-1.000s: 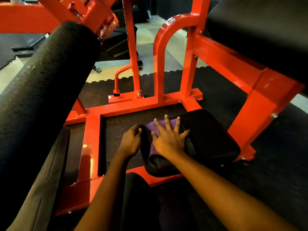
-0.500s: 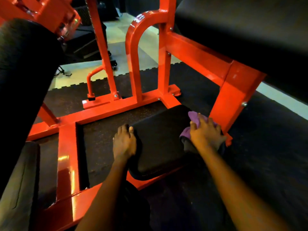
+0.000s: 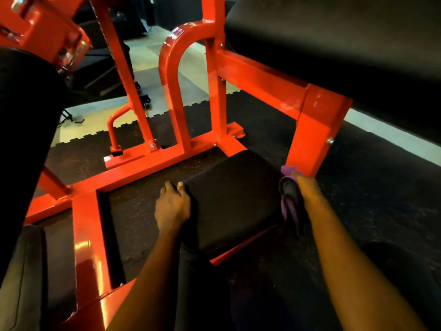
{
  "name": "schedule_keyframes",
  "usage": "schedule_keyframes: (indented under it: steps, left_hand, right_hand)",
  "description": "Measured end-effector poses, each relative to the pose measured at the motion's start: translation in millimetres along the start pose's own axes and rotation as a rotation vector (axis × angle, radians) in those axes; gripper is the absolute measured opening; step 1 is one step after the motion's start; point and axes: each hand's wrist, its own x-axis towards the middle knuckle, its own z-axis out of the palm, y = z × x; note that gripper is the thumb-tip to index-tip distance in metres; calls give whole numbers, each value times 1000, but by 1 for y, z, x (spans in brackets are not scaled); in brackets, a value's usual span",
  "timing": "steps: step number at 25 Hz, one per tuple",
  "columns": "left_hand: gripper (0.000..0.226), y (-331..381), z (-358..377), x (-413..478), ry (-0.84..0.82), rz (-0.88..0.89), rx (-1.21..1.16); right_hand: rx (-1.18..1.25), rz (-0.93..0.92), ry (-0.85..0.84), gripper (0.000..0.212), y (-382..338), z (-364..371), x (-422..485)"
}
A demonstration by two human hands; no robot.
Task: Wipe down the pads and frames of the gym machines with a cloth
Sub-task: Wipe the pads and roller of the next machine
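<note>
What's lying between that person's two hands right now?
Only the bare black pad, in the head view. The left hand grips one edge; the right hand holds the purple cloth at the other.

Both my forearms are bare from the near edge up to the hands, the left hand and the right hand. One left finger shows a short trimmed nail. Between the arms, my leg wears close-fitting black fabric.
</note>
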Motion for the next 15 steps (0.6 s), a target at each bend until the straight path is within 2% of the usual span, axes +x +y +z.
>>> schedule_keyframes:
  steps: [2,4,5,8,11,15]
  left_hand:
    - [46,0,0,1,11,3,-17]
    - [47,-2,3,1,25,9,-29]
    - [47,-3,4,1,32,14,-31]
    - [46,-5,7,4,45,7,-26]
    - [44,-4,9,4,69,2,-16]
    - [37,-1,9,2,99,-10,-13]
  right_hand:
    - [-5,-88,15,63,12,0,-1]
    - [-154,-241,85,46,6,0,-49]
    - [-184,-306,106,45,9,2,-59]
    - [-395,-300,104,45,1,4,-44]
    - [-624,-195,-20,45,-32,7,-6]
    - [-719,-337,-290,40,-73,33,40]
